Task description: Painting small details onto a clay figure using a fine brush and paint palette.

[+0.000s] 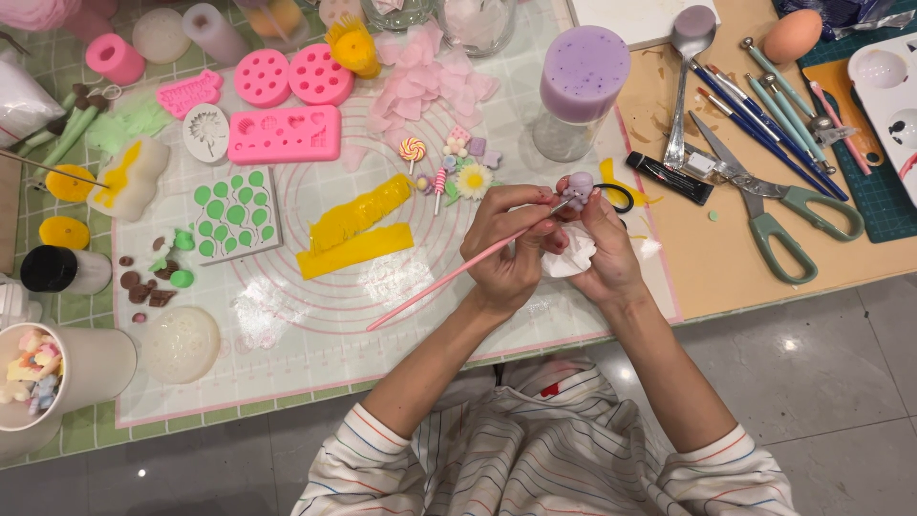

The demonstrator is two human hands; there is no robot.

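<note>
Both hands are raised above the worktop, wrists bent inward. The left hand fingers are closed on a pink modelling tool. The right hand fingers are closed around a small lilac figure, with white tissue below the fingers. The tool tip is held against the figure.

2 hands, 1 scissors, 1 spoon, 1 egg.

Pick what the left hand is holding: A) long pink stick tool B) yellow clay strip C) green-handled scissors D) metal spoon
A: the left hand grips the long pink stick tool, its tip at the small lilac clay piece held by the right hand; the scissors and spoon lie untouched on the table.
</note>
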